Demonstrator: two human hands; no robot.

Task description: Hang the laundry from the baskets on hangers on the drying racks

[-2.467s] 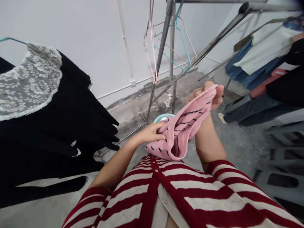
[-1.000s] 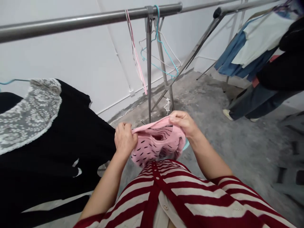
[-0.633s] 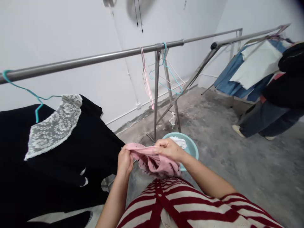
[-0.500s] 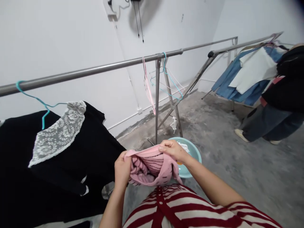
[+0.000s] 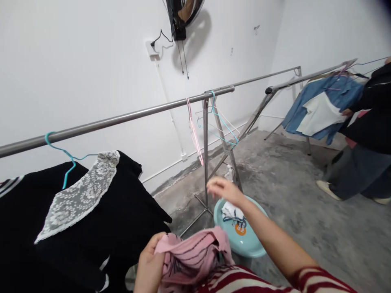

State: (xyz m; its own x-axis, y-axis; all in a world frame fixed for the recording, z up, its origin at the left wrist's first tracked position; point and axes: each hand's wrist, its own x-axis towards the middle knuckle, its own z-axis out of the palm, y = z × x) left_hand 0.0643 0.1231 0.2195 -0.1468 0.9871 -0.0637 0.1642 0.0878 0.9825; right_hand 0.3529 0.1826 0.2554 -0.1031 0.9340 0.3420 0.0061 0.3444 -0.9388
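Note:
My left hand (image 5: pixel 152 260) is closed on the edge of a pink garment with dark stripes (image 5: pixel 195 252), which hangs bunched in front of my body. Apart from the cloth, my right hand (image 5: pixel 224 189) is raised above the basin's far side with its fingers loosely bent, slightly blurred, and nothing visible in them. Beyond it, pink hangers (image 5: pixel 194 136) and a blue hanger (image 5: pixel 226 124) hang from the metal rail (image 5: pixel 131 117). To the left, a black top with a white lace collar (image 5: pixel 88 191) hangs on a turquoise hanger (image 5: pixel 69 162).
On the floor stands a light blue basin (image 5: pixel 255 244) with white cloth (image 5: pixel 231 211) inside. The rack's metal legs (image 5: pixel 206 162) rise behind it. At the right, a person in dark clothes (image 5: pixel 369 134) stands by another rack holding denim (image 5: pixel 305 101) and a white garment (image 5: pixel 324 114).
My right hand has let go of the pink garment and lifted off it. The garment now sags from my left hand alone. The view has tilted up, showing more wall.

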